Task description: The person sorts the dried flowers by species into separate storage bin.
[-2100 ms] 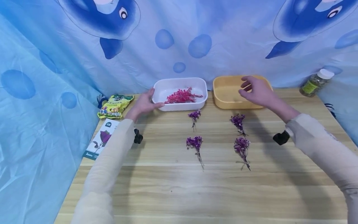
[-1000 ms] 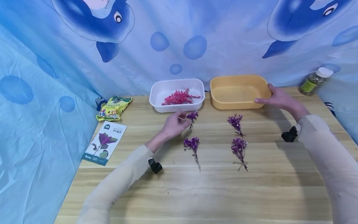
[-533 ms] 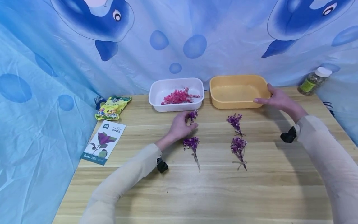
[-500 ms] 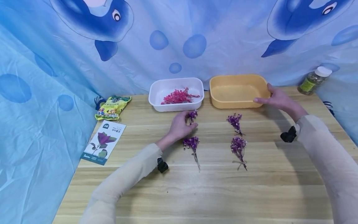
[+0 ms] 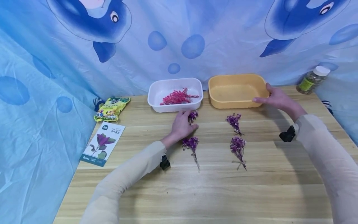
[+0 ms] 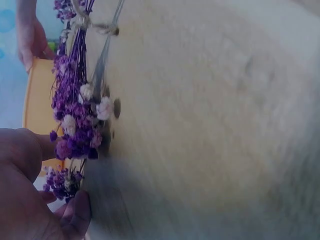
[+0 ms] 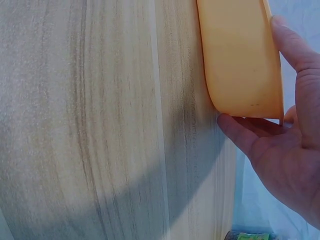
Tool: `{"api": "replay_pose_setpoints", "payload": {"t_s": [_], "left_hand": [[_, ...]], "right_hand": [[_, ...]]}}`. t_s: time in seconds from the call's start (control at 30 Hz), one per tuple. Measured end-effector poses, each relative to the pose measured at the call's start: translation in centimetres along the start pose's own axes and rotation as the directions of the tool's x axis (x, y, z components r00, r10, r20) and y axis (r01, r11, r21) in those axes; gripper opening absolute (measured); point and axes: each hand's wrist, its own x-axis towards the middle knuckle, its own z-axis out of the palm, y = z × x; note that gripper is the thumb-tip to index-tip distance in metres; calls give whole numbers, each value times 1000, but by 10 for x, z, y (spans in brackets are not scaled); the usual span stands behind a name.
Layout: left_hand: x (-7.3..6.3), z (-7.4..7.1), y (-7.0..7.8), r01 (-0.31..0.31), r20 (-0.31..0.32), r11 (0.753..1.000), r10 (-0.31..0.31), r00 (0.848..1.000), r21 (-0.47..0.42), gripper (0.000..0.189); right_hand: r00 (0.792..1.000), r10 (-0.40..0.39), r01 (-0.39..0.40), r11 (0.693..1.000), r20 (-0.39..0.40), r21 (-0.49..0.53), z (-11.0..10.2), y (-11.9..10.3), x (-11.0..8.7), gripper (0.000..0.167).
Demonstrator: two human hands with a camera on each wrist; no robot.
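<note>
In the head view my left hand (image 5: 181, 125) is around a small bunch of purple dried flowers (image 5: 193, 116), just in front of the white tub (image 5: 175, 108). Its thumb covers part of the stems. The left wrist view shows that bunch (image 6: 64, 183) between thumb and fingers, with a larger twine-tied purple bunch (image 6: 75, 95) closer to the camera. My right hand (image 5: 279, 99) grips the right end of the yellow tub (image 5: 237, 105). Seen from the right wrist, fingers (image 7: 240, 134) press the corner of its wall. Pink dried flowers (image 5: 177, 97) lie inside the white tub.
More purple bunches lie on the wooden table: one nearer the person (image 5: 191, 143), two at right (image 5: 234, 120) (image 5: 238, 147). A yellow packet (image 5: 112, 109) and flower-print card (image 5: 103, 143) are at left; a white-capped jar (image 5: 312, 80) stands back right. A blue curtain hangs behind.
My left hand has left the white tub's side and come right and nearer, round the purple bunch. My right hand has gone from above the yellow tub to its right end.
</note>
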Motion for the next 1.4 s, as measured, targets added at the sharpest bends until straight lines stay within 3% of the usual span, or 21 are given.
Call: {"api": "replay_pose_setpoints", "payload": {"t_s": [0.3,0.63,0.8,0.97,1.1,1.23,1.4], "left_hand": [[6,-2,-4,9,32,1000,-9,999,6,70],[4,-7,-8,-79,38,995,81,996,-54,57],[2,-11,-9,-117,43,984,124,991,-137,57],[3,-16,-9,-131,81,940,164,983,-315,54],[5,-21,-5,-72,147,883,157,977,-465,49],[8,-26,3,-12,204,850,141,969,-527,44],[17,-33,16,-36,200,813,186,962,-581,52]], "right_hand": [[1000,1,-1,1000,-7,-20,0,-3,0,121],[1000,-15,16,1000,-9,20,1,-2,-2,120],[1000,-25,26,999,-13,22,2,-1,-2,119],[1000,-19,19,1000,-12,19,2,-2,-3,120],[1000,-17,17,1000,-9,-4,2,-2,-3,121],[1000,-19,18,1000,-10,-23,1,-2,-3,122],[1000,-26,26,999,-11,-22,1,-1,-2,121]]}}
